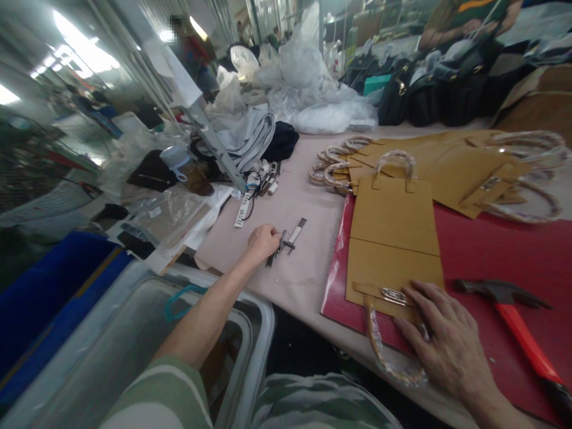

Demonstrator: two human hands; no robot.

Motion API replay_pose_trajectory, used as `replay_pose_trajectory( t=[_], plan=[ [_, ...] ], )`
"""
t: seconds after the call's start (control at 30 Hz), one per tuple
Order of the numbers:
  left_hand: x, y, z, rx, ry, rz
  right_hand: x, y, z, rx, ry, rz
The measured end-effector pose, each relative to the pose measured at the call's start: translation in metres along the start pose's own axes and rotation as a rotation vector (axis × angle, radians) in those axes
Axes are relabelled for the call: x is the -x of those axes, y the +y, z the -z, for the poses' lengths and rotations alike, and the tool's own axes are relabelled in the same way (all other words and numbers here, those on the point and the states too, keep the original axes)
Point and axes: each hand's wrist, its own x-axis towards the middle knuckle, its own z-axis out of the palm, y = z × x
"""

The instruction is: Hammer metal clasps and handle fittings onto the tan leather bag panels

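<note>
Tan bag panel (393, 214) lies on our red board (473, 256), probably light, stiffish (we'd grab its edges (353, 238)); our right hand (451, 339) rests loosely spread on it, can't tell if our left hand (264, 241) grips those metal pieces (281, 243).

A single head-worn camera is looking forward and down from above the wearer's striped shirt (322, 404), which is filling part of the bottom edge. It is viewing the tabletop (308, 173) from close by, taking in the left hand (263, 242) near the middle and the right hand (451, 342) at lower right, while its wide field is reaching back to far-off ceiling lights (83, 47) at upper left.
</note>
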Motion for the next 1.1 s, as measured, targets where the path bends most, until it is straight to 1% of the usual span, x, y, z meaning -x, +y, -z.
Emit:
replay_pose_trajectory(
  t=[0.1,0.17,0.3,0.4,0.43,0.5,0.57,0.63,0.7,0.77,0.9,1.0,1.07,1.1],
  plan=[
    [-0.005,0.012,0.003,-0.036,-0.032,-0.024,0.000,-0.003,0.001,-0.018,0.001,-0.012],
    [-0.007,0.014,0.002,-0.065,-0.065,-0.025,0.001,-0.005,0.003,-0.026,-0.004,-0.027],
    [-0.011,0.004,-0.003,-0.171,-0.097,0.011,0.002,-0.010,0.007,-0.042,-0.024,-0.051],
    [-0.007,-0.005,-0.004,-0.198,-0.118,0.012,0.002,-0.011,0.009,-0.062,-0.034,-0.065],
    [-0.004,-0.005,-0.003,-0.197,-0.114,0.012,0.002,-0.011,0.009,-0.067,-0.030,-0.066],
    [0.003,-0.002,0.001,-0.190,-0.047,-0.004,0.002,-0.010,0.008,-0.072,-0.012,-0.058],
    [0.007,0.007,0.002,-0.177,0.043,-0.050,0.001,-0.009,0.006,-0.072,0.009,-0.042],
    [0.006,0.018,0.002,-0.160,0.063,-0.110,0.000,-0.008,0.005,-0.072,0.023,-0.032],
    [0.003,0.029,0.000,-0.162,0.009,-0.152,0.000,-0.008,0.004,-0.072,0.021,-0.036],
    [-0.002,0.041,-0.002,-0.193,-0.073,-0.181,0.000,-0.010,0.006,-0.073,0.004,-0.053],
    [-0.014,0.060,-0.006,-0.263,-0.242,-0.137,0.002,-0.013,0.008,-0.082,-0.036,-0.092],
    [-0.022,0.062,-0.004,-0.259,-0.300,-0.126,0.002,-0.014,0.009,-0.093,-0.050,-0.116],
    [-0.022,0.056,0.000,-0.245,-0.311,-0.154,0.002,-0.014,0.009,-0.104,-0.049,-0.128],
    [-0.020,0.052,0.001,-0.184,-0.303,-0.168,0.002,-0.015,0.010,-0.110,-0.047,-0.131]
  ],
)
